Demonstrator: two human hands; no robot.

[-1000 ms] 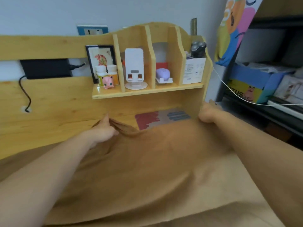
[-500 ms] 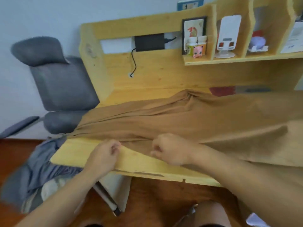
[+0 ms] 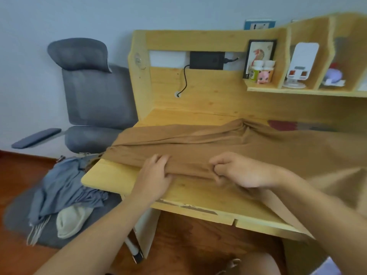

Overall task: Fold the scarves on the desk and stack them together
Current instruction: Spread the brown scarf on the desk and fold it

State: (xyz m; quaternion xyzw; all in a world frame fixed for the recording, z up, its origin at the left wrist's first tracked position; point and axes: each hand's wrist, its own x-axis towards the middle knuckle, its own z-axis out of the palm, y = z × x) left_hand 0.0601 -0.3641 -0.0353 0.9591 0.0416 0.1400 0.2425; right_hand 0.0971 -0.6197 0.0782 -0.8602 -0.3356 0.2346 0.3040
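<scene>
The brown scarf (image 3: 218,143) lies bunched along the desk (image 3: 111,175), its left end trailing off the edge. Both hands pinch its near edge: left hand (image 3: 156,175) and right hand (image 3: 238,171), fingers curled into the cloth. Folding looks barely begun; next the edge probably needs spreading flat. A grey scarf (image 3: 63,187) lies on the floor.

I see a brown scarf (image 3: 228,143) spread lengthwise across the desk (image 3: 194,193), rumpled in long folds, its near edge bunched. A grey-blue fringed scarf (image 3: 65,187) lies heaped on the floor left of the desk.
</scene>
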